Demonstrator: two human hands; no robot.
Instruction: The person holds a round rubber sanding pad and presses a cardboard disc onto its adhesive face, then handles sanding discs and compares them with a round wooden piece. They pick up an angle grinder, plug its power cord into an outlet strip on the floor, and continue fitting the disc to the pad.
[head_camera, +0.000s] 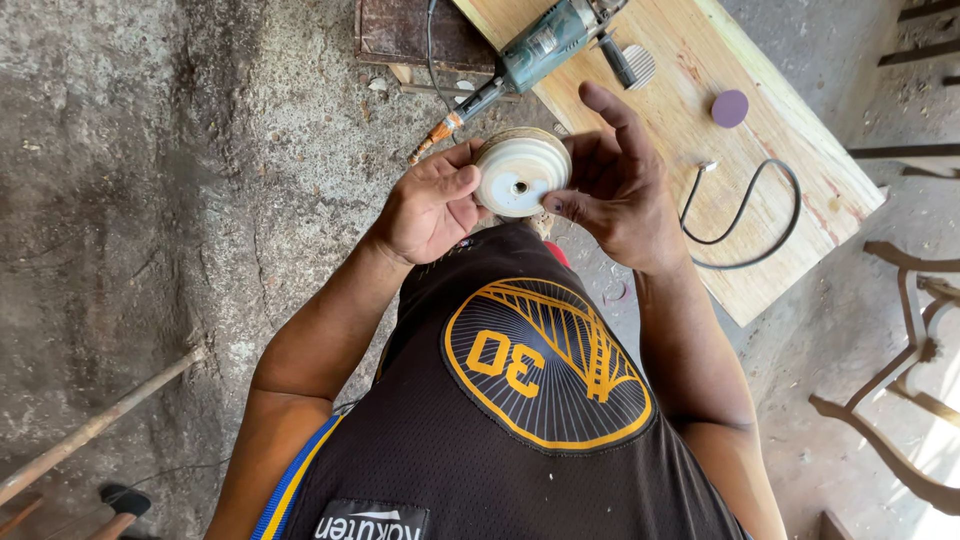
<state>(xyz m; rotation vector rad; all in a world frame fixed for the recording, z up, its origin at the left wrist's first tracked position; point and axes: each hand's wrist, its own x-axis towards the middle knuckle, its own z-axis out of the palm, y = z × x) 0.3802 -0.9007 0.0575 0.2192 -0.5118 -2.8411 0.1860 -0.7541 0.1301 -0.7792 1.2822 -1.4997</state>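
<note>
— What step is this?
— Both hands hold a white round disc (520, 172) at chest height: left hand (432, 208) pinching its rim, right hand (622, 190) steadying it, fingers half spread.
— Next?
— Probably fitting it to the grinder (540, 45) at the plank's (690, 120) top edge.

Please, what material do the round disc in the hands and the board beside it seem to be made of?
The disc, held between the left hand and the right hand, looks like worn, whitish hard plastic or rubber with a frayed, fibrous rim, possibly a sanding pad; I cannot be sure. The board looks like raw, unpainted pale wood, as its grain lines show.
</note>
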